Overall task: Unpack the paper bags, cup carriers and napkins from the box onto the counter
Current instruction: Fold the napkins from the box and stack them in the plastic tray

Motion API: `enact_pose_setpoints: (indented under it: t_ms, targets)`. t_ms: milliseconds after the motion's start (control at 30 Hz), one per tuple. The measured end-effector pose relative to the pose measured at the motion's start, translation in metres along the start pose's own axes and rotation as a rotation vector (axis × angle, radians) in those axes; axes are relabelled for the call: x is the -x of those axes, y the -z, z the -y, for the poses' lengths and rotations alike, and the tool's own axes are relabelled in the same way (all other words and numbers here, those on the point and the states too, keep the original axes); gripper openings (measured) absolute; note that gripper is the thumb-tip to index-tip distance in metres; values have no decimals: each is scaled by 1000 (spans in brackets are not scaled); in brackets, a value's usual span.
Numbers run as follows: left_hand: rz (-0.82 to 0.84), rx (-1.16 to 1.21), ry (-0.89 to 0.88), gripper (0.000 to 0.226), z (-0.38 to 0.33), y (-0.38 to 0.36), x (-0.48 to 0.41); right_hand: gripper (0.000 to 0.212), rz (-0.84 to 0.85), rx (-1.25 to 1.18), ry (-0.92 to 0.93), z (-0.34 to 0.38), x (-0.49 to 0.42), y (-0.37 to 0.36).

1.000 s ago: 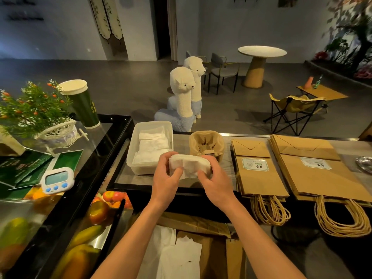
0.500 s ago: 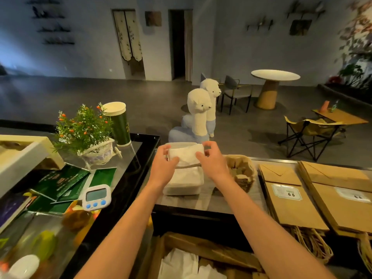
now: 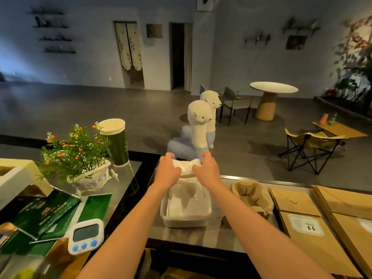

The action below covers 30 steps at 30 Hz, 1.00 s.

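Observation:
My left hand (image 3: 167, 170) and my right hand (image 3: 207, 167) both hold a white stack of napkins (image 3: 186, 165) at the far end of a white plastic tub (image 3: 186, 219) on the steel counter (image 3: 217, 236). More white napkins (image 3: 187, 200) lie flat inside the tub. Just right of the tub sits a stack of brown pulp cup carriers (image 3: 250, 195). Further right lie two piles of flat brown paper bags, one (image 3: 298, 214) with a label reading 66, the other (image 3: 350, 210) at the frame edge. The box is almost out of view at the bottom.
Left of the tub, on a glass display case: a small potted plant (image 3: 74, 154), a tall green cup with a white lid (image 3: 116, 141), green packets (image 3: 46, 214) and a white digital timer (image 3: 85, 236). Two alpaca figures (image 3: 198, 129) stand on the floor beyond the counter.
Both hands carried the napkin stack from above the counter's near edge forward and over the tub, down to its far end. My view tilted up, away from the box.

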<state>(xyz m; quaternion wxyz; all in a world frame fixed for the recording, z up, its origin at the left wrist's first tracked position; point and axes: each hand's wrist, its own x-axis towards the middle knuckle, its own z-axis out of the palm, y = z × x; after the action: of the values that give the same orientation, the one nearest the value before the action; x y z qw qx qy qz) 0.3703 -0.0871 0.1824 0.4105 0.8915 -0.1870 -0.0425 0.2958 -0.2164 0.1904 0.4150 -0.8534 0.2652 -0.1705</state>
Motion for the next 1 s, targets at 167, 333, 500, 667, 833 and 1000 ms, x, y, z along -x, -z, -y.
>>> enact_pose_setpoints:
  t_ms: [167,333,500,667,833,1000]
  targets:
    - [4,-165,-3,49,12,-22,-8,33,4,341,133,-11,-12,-16]
    - [-67,-291,-107,47,22,-35,-5,15,-52,575,214,-20,-9,-32]
    - [-128,-591,-288,21,25,-35,-4,12,-87,731,354,-22,-5,-35]
    - [-71,-684,-274,25,26,-35,-2,20,10,893,431,-26,-3,-28]
    - [5,-632,-242,22,19,-29,6,22,71,936,440,-23,6,-17]
    - [-27,-484,-280,29,9,-20,23,27,43,703,392,-11,21,0]
